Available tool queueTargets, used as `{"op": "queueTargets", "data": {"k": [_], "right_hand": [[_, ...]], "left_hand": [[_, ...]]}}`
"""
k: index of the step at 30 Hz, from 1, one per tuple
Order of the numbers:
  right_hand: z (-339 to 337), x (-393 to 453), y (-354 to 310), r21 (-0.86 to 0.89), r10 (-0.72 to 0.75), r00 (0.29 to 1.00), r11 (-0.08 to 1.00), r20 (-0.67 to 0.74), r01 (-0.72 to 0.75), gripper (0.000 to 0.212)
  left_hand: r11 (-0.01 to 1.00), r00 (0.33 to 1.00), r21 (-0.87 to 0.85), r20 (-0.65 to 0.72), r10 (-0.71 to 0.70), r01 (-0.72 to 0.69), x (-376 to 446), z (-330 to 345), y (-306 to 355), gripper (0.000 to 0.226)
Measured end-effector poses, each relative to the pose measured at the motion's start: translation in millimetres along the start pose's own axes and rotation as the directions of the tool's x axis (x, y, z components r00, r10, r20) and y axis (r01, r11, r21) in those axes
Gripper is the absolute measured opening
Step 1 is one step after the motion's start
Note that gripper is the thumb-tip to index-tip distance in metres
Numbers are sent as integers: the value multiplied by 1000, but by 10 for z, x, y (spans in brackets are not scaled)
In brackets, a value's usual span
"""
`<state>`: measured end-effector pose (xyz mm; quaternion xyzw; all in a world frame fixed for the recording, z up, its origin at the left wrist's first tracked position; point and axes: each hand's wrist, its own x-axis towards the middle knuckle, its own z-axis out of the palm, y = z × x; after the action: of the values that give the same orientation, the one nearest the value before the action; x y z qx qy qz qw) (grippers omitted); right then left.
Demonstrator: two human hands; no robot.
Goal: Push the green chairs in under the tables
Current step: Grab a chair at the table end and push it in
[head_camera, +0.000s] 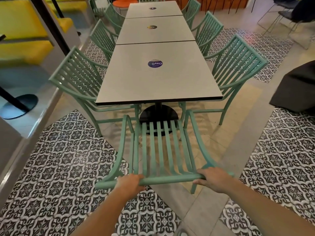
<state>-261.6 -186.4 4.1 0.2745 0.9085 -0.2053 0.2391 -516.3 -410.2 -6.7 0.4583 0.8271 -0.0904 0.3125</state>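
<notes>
Now I hold the end chair (160,150) by its top rail, and both my hands are closed around that rail: my left hand (130,183) near the left corner, my right hand (214,178) near the right corner, with fingers curled over the bar. The chair stands at the short end of the nearest table (158,74), facing it, and only the front edge of its seat is close to the table edge; most of the seat is not under the top yet.

I think several things can go wrong from here. The black table base (158,116) stands just in front of the seat, so if I push too far the chair legs may hit it. The armrests curve up at the front, and I cannot tell if they pass under the table top; if they do not, they will knock against the edge. On both sides the left chair (76,79) and the right chair (238,65) stand near, so a crooked push may catch their legs. Also the legs may drag on the patterned floor tiles (59,167) if I press down on the rail.

The chair is mint green metal, with long slats for the seat and back, and thin curved arms.
</notes>
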Motion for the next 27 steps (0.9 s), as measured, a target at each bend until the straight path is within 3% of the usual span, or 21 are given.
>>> {"op": "queueTargets", "data": {"k": [3,4,5,6,7,8,9,10,11,13,15,27], "right_hand": [[-28,-60,60,217,188,970,964,-152,-153,84],[-37,-93,124,325,323,910,917,-261,-232,69],[-28,-123,214,454,474,805,841,-357,-294,57],[-9,-160,323,606,618,703,723,-353,-331,54],[10,-198,403,770,728,645,543,-234,-334,55],[52,-222,446,896,771,636,304,-33,-322,57],[118,-237,454,950,735,661,75,154,-304,52],[182,-244,435,955,673,690,-89,266,-282,43],[214,-250,401,952,644,703,-166,303,-258,32],[228,-204,362,960,660,697,-198,282,-200,22],[201,-206,330,965,682,683,-187,262,-184,17],[196,-295,252,968,703,665,-186,253,-171,15]], "left_hand": [[905,998,-425,55,13,12,-116,-80,-191,35],[846,999,-530,4,-52,46,-167,-125,-309,35],[791,980,-605,-86,-180,92,-224,-162,-424,36],[742,917,-649,-175,-359,167,-278,-149,-566,39],[662,817,-704,-209,-537,255,-341,-121,-702,45],[545,737,-770,-148,-659,332,-383,-60,-802,47],[406,713,-835,-25,-701,371,-410,11,-847,43],[245,733,-899,115,-670,364,-411,80,-856,33],[57,761,-943,228,-607,328,-407,117,-833,24],[-174,782,-953,303,-545,247,-387,102,-811,19],[-219,778,-953,297,-554,208,-363,109,-830,18],[-200,793,-952,304,-528,232,-398,52,-854,29]]}}
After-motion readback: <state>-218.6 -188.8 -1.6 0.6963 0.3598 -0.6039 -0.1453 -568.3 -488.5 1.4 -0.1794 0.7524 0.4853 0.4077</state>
